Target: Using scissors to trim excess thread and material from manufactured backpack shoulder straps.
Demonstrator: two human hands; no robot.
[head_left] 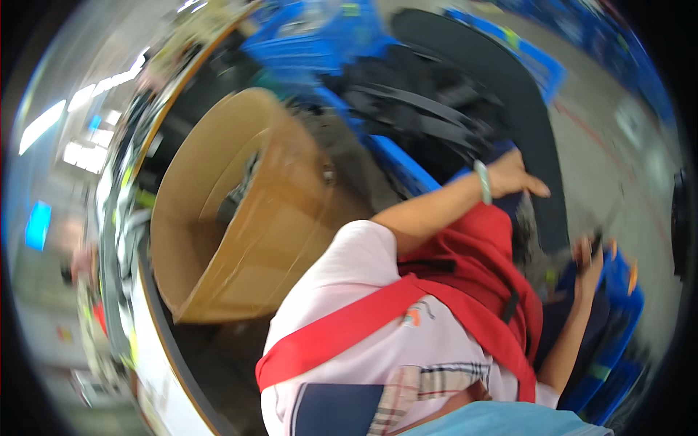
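Observation:
My left hand [509,174], with a pale green bangle at the wrist, reaches across in front of the red apron [472,240]. One digit points out to the right; the others are bent over dark blue cloth [509,206], which shows above and below the hand. Blur hides how firmly they grip it. My right hand [586,256] is raised at the right, its fingers closed around a small dark tool [597,241]. The tool's kind is too blurred to make out. Beyond my left hand lies a long, curved black board [542,145].
Black garments [429,102] fill a blue crate [403,163] ahead. An open cardboard box [269,240] stands at my left, beside a table edge [163,330]. More blue crates [618,312] are at the right, with one clip-like orange piece [632,275].

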